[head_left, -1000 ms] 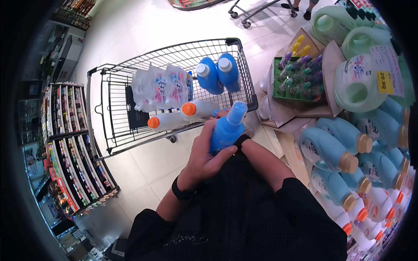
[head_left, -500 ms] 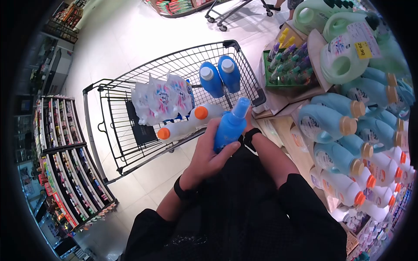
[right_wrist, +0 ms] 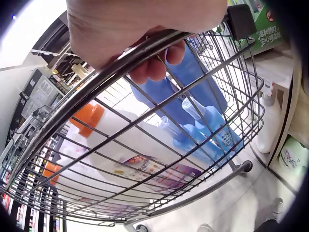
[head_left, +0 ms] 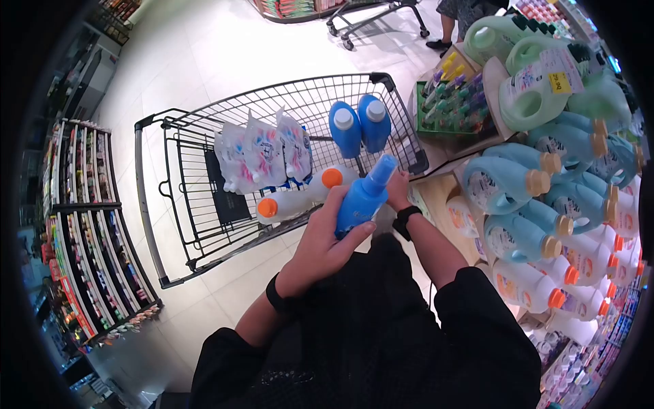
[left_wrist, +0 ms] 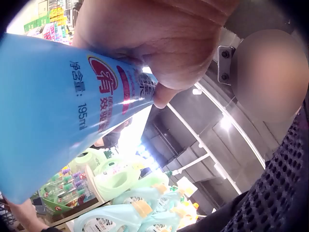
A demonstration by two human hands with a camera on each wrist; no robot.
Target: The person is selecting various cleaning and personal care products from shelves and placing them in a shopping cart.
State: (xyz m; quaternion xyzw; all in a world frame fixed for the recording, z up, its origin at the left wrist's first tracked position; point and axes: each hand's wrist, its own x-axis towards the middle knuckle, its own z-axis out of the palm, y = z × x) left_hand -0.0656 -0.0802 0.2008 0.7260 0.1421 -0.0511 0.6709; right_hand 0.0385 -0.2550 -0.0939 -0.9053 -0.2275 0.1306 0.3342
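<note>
Right hand (head_left: 398,190) has moved from behind the blue, translucent-capped bottle (head_left: 360,208).

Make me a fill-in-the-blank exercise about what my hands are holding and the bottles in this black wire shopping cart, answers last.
The slim plastic spray bottle in the left hand is ____. The right hand grips the rim of the black wire shopping cart. In it, the two large blue plastic bottles have ____ caps. The two white plastic bottles in it have ____ caps.

Missing words: blue; white; orange.
</note>
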